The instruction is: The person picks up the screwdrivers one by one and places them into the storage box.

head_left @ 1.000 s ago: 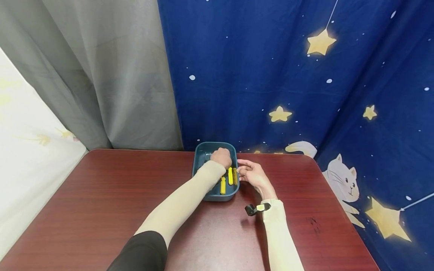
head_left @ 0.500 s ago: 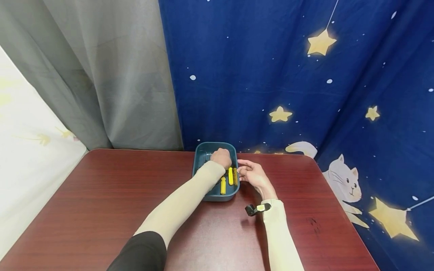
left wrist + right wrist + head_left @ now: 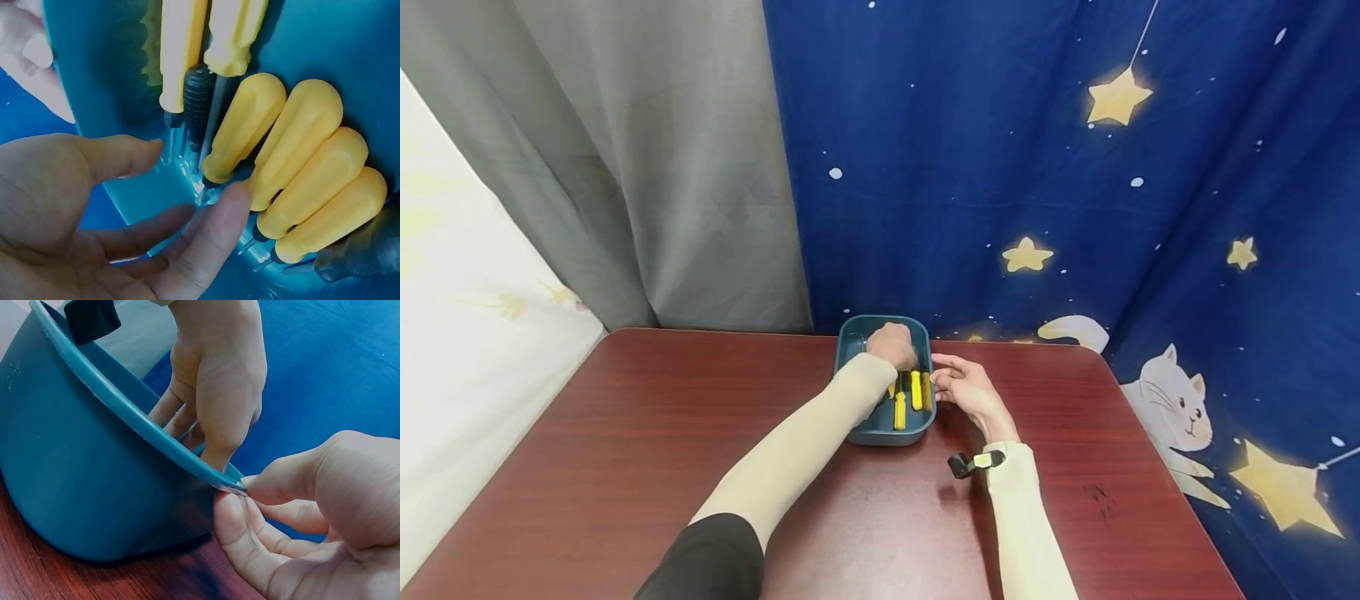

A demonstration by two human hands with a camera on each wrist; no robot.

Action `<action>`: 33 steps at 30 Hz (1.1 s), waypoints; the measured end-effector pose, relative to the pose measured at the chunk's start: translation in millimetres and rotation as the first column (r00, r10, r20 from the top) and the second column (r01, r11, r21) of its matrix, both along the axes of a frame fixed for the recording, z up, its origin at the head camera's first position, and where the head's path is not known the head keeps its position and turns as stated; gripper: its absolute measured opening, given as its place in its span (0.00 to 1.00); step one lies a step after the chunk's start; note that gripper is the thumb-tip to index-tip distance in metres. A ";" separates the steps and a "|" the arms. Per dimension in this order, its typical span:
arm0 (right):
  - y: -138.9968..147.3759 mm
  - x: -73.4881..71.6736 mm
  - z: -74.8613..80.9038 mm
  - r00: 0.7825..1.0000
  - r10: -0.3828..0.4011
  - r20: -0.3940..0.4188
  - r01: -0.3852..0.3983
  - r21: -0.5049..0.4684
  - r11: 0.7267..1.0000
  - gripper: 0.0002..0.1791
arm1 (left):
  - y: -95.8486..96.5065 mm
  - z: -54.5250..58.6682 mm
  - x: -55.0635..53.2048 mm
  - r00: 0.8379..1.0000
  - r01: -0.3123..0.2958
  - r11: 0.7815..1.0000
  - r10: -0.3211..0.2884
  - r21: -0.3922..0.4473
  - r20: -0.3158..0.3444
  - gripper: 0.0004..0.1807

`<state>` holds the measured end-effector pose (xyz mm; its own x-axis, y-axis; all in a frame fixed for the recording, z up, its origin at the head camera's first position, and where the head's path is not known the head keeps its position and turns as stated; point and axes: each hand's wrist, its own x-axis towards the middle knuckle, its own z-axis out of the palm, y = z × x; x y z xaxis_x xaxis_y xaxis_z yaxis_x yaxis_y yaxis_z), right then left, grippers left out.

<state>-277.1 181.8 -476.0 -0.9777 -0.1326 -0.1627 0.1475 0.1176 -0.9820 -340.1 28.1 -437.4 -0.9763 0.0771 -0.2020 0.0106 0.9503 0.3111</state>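
Observation:
A dark teal plastic bin (image 3: pixel 883 439) stands at the far edge of the table, with several screwdrivers inside. My left hand (image 3: pixel 891 346) reaches down into it. In the left wrist view, the thumb and fingers are spread apart with nothing between them. One fingertip is right by a yellow-handled screwdriver (image 3: pixel 245 128), in a row of similar ones; contact cannot be told. Other yellow handles (image 3: pixel 181 56) and a black ribbed handle (image 3: pixel 199 94) lie alongside. At the bin's right side, my right hand (image 3: pixel 970 392) pinches the rim (image 3: pixel 147 428) between thumb and fingers.
The reddish-brown wooden table (image 3: pixel 700 400) extends to both sides of the bin. Behind it hang a grey curtain (image 3: pixel 700 167) and a blue star-patterned curtain (image 3: pixel 925 167). A black strap mount (image 3: pixel 973 462) sits on the right wrist.
The head view has shifted slightly. My left hand has moved a little away inside the bin, and a dark part beside the yellow handles now shows. My right hand stays on the rim.

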 end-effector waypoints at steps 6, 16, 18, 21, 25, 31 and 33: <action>1.6 -3.1 -1.6 1.000 -0.004 0.008 0.003 0.010 1.000 0.29 | -4.2 9.1 3.0 0.999 -0.009 0.999 0.008 0.038 0.037 0.13; 1.7 -4.5 -5.0 1.000 0.004 -0.002 -0.003 0.028 1.000 0.29 | -18.3 19.4 11.2 0.997 0.002 0.989 -0.012 0.147 0.070 0.32; 2.9 -4.8 -4.8 1.000 0.005 -0.006 -0.005 0.039 0.999 0.29 | -20.8 21.1 12.8 0.998 -0.001 0.984 -0.011 0.178 0.066 0.35; 4.7 -4.8 -3.8 1.000 -0.001 -0.016 0.002 0.064 0.998 0.29 | -25.7 22.7 15.2 0.999 0.016 0.972 -0.023 0.234 0.026 0.35; 5.7 -5.0 -4.4 0.999 -0.016 -0.035 0.020 0.108 0.994 0.27 | -35.3 21.4 17.6 0.997 0.062 0.960 -0.044 0.275 -0.070 0.34; 4.7 -3.4 -5.0 0.996 -0.031 -0.088 0.046 0.174 0.984 0.26 | -53.0 16.9 23.8 0.986 0.095 0.953 -0.050 0.288 -0.161 0.33; 4.5 -2.4 -3.6 0.994 -0.033 -0.105 0.053 0.199 0.979 0.26 | -58.7 15.8 25.6 0.982 0.102 0.949 -0.049 0.299 -0.180 0.34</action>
<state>-279.5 186.3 -479.6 -0.9945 -0.0645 -0.0823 0.0584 0.3096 -0.9491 -314.5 -30.7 -421.6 -0.9829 0.1839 0.0099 0.1562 0.8041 0.5737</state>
